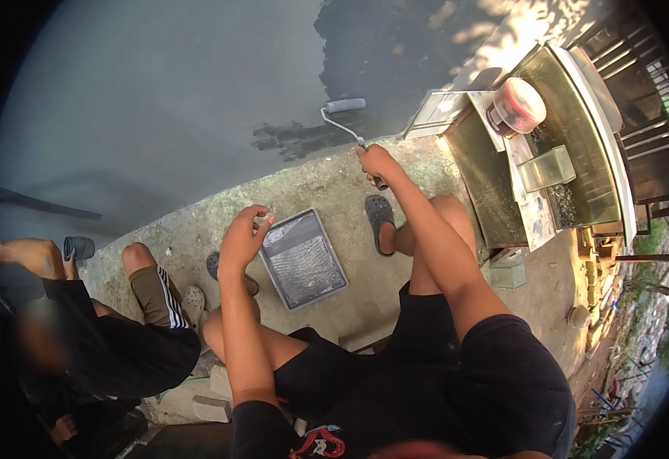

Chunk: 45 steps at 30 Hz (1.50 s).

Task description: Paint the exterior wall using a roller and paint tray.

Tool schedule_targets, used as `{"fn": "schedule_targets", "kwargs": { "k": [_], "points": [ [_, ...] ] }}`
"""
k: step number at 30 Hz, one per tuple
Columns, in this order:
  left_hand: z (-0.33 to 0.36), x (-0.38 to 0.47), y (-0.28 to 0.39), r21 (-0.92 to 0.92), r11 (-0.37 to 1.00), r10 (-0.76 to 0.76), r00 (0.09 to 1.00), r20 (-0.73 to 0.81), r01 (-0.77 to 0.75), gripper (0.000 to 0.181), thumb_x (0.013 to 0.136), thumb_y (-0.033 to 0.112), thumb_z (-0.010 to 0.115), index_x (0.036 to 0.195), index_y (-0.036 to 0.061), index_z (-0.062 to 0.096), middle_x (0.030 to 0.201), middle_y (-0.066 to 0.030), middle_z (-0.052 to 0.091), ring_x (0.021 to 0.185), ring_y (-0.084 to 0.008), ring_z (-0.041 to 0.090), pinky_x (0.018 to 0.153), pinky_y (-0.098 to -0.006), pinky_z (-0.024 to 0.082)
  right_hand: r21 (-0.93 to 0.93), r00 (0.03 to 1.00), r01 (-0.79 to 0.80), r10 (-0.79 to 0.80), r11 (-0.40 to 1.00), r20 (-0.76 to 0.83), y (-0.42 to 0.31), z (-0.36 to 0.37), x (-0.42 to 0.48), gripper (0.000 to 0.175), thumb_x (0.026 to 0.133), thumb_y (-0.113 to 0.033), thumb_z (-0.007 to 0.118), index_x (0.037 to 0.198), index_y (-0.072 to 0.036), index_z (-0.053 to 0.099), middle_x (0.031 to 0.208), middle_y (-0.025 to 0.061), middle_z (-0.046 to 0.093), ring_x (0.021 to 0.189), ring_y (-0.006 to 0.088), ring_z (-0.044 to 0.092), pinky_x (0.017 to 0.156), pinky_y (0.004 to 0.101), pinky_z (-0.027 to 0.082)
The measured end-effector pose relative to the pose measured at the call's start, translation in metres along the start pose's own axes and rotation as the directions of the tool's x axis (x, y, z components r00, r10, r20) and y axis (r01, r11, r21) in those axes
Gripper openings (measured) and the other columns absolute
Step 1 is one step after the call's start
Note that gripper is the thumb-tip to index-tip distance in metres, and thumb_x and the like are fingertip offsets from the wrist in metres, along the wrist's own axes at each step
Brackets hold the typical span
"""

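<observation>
My right hand (375,164) grips the handle of a paint roller, its fingers closed around it. The grey-coated roller sleeve (346,105) lies against the wall (168,103), beside the ragged edge between a lighter grey area and a darker one. Over the upper left corner of a paint tray (305,261) hovers my left hand (245,235), fingers apart and holding nothing. The tray rests on the concrete floor between my feet, with wet grey paint spread over its ribbed surface.
A person in dark clothes (122,350) crouches at the left, holding a dark cup-like container (79,248). At the right, a glass tank (592,172) carries a red-lidded bucket (519,108) and a small glass box (546,168). Concrete blocks (211,408) lie behind my left leg.
</observation>
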<state>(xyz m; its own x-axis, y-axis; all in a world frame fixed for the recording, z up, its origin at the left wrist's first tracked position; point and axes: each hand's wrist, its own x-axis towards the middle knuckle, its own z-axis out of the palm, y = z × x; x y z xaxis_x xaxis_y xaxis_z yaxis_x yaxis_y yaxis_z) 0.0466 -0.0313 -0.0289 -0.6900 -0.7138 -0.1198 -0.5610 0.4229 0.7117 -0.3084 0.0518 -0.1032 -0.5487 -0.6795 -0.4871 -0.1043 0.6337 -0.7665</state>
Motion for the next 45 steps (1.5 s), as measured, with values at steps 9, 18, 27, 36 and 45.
{"fn": "schedule_targets", "kwargs": {
  "k": [9, 18, 27, 36, 45],
  "points": [
    [-0.001, -0.004, 0.012, -0.017, 1.0, -0.012, 1.0, -0.003, 0.012, 0.036, 0.096, 0.029, 0.069, 0.119, 0.001, 0.066, 0.114, -0.0168, 0.07, 0.083, -0.0291, 0.07, 0.075, -0.0388, 0.055, -0.162, 0.999, -0.038, 0.04, 0.986, 0.008, -0.01, 0.0, -0.001, 0.052, 0.108, -0.036, 0.047, 0.085, 0.008, 0.062, 0.058, 0.0152, 0.061, 0.046, 0.0281, 0.062, 0.048, 0.0438, 0.051],
    [0.011, 0.005, 0.012, 0.003, 1.0, 0.029, 0.999, 0.025, -0.029, 0.036, 0.096, 0.029, 0.07, 0.118, 0.0016, 0.066, 0.115, -0.0168, 0.07, 0.084, -0.0303, 0.07, 0.076, -0.0396, 0.055, -0.206, 0.998, -0.03, 0.04, 0.978, 0.045, -0.003, 0.013, 0.007, 0.056, 0.108, -0.038, 0.046, 0.083, 0.009, 0.062, 0.057, 0.0151, 0.06, 0.046, 0.0282, 0.062, 0.046, 0.0436, 0.05],
    [0.026, 0.013, 0.006, 0.032, 0.999, 0.041, 0.997, 0.069, -0.043, 0.039, 0.095, 0.032, 0.071, 0.119, 0.0014, 0.067, 0.117, -0.0159, 0.07, 0.08, -0.0289, 0.069, 0.075, -0.0396, 0.055, -0.164, 0.999, -0.006, 0.014, 0.986, 0.047, -0.003, 0.017, 0.009, 0.054, 0.108, -0.037, 0.046, 0.084, 0.009, 0.063, 0.058, 0.0154, 0.062, 0.046, 0.029, 0.063, 0.048, 0.0438, 0.051],
    [0.029, 0.022, 0.011, -0.001, 0.999, 0.051, 0.997, 0.066, -0.051, 0.038, 0.096, 0.031, 0.07, 0.118, 0.001, 0.067, 0.113, -0.0168, 0.072, 0.08, -0.029, 0.07, 0.074, -0.0396, 0.054, -0.169, 0.997, 0.03, -0.017, 0.985, 0.081, 0.0, 0.007, 0.017, 0.055, 0.106, -0.038, 0.049, 0.079, 0.008, 0.06, 0.059, 0.0142, 0.062, 0.047, 0.0269, 0.064, 0.049, 0.0423, 0.052],
    [0.027, 0.016, 0.001, 0.074, 0.997, 0.012, 0.996, 0.088, -0.018, 0.038, 0.095, 0.031, 0.071, 0.119, 0.0017, 0.067, 0.116, -0.0173, 0.07, 0.086, -0.0303, 0.07, 0.078, -0.0398, 0.056, -0.04, 0.993, 0.065, -0.061, 0.997, 0.105, -0.036, -0.014, -0.026, 0.045, 0.105, -0.036, 0.056, 0.088, 0.006, 0.053, 0.063, 0.0077, 0.054, 0.047, 0.0184, 0.057, 0.039, 0.0361, 0.047]
  ]
}}
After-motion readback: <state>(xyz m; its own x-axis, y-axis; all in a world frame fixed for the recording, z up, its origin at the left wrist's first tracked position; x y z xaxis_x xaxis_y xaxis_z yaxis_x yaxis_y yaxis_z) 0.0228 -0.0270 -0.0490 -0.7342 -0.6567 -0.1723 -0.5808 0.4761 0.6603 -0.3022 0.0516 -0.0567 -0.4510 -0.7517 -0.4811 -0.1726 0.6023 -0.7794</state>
